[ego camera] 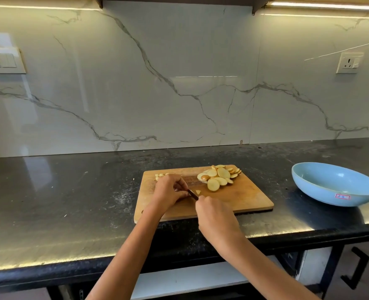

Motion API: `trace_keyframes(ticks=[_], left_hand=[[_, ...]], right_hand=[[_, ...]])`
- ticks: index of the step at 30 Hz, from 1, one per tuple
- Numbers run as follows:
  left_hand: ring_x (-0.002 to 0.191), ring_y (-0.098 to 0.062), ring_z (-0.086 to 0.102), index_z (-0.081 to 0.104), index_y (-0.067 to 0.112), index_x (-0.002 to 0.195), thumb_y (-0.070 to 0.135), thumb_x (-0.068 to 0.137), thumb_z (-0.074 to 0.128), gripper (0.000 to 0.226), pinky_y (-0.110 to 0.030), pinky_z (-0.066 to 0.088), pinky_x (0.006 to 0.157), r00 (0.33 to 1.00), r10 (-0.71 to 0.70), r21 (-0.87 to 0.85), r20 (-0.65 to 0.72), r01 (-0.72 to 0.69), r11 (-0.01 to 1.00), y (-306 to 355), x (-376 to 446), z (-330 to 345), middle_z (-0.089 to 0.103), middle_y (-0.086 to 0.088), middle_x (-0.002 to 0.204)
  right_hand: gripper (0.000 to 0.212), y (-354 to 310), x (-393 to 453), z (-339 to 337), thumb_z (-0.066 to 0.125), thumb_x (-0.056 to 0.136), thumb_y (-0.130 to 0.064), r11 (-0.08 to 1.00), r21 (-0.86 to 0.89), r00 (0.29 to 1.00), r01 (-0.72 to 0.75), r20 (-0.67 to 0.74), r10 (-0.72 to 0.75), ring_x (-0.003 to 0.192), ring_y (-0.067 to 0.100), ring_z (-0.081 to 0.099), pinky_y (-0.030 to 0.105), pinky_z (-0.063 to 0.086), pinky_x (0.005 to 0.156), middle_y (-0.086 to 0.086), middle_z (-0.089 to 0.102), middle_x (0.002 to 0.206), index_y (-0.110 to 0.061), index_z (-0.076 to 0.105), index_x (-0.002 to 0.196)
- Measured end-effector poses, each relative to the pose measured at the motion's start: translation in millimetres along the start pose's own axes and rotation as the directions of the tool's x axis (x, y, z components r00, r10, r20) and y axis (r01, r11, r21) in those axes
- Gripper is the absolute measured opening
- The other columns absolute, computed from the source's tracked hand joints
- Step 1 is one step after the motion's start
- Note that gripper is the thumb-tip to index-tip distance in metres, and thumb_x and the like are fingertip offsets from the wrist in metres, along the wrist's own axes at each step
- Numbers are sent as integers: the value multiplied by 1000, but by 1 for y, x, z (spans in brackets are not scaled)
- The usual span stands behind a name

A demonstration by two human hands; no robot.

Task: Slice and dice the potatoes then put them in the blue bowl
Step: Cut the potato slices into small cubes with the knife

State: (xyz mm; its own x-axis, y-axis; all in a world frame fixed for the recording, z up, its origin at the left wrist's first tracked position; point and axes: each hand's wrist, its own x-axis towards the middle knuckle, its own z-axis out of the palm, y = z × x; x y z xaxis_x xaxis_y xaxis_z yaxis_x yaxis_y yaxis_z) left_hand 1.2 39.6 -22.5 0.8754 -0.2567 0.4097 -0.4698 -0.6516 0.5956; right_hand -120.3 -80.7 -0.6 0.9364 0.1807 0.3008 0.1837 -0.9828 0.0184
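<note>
A wooden cutting board (239, 198) lies on the dark counter. A pile of round potato slices (219, 176) sits at its far right part. A few small diced pieces (160, 175) lie at its far left corner. My right hand (213, 215) grips a knife (192, 194) whose dark blade points toward my left hand (168, 190). My left hand's fingers are curled over something on the board; what they hold is hidden. A small potato piece (198, 192) lies beside the blade. The blue bowl (335, 184) stands to the right of the board with nothing in it.
The black counter (70, 202) runs left and right, with its front edge close to me. A marble wall rises behind it, with a socket (349, 62) at the upper right and a switch panel (3, 61) at the left. Drawers with a black handle (354, 269) sit below.
</note>
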Motion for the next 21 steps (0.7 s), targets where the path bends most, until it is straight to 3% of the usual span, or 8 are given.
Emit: trace_keyframes(ticks=[8, 15, 21], left_hand=[[65, -1, 54, 67, 13, 73, 7, 71, 78, 12, -7, 41, 58, 1000, 20, 18, -9, -20, 1000, 0, -1, 0, 65, 5, 74], [68, -5, 57, 67, 13, 76, 6, 72, 77, 13, -8, 44, 60, 1000, 2, 3, -1, -2, 1000, -2, 2, 2, 67, 2, 77], [72, -8, 58, 66, 9, 81, 1, 77, 69, 9, -3, 42, 59, 996, 28, -14, -86, -29, 999, 1, 3, 3, 63, 2, 79]], right_hand=[[22, 0, -4, 3, 42, 95, 0, 999, -8, 999, 40, 8, -39, 95, 23, 62, 27, 40, 66, 10, 59, 108, -6, 56, 111], [19, 15, -6, 5, 47, 95, -4, 998, 56, 1000, -19, 3, 19, 90, 20, 63, 25, 39, 62, 9, 60, 105, -6, 54, 112], [17, 40, 2, 5, 48, 92, -5, 986, 154, 994, -61, -79, 74, 65, 15, 51, 19, 31, 47, 7, 63, 89, -9, 55, 106]])
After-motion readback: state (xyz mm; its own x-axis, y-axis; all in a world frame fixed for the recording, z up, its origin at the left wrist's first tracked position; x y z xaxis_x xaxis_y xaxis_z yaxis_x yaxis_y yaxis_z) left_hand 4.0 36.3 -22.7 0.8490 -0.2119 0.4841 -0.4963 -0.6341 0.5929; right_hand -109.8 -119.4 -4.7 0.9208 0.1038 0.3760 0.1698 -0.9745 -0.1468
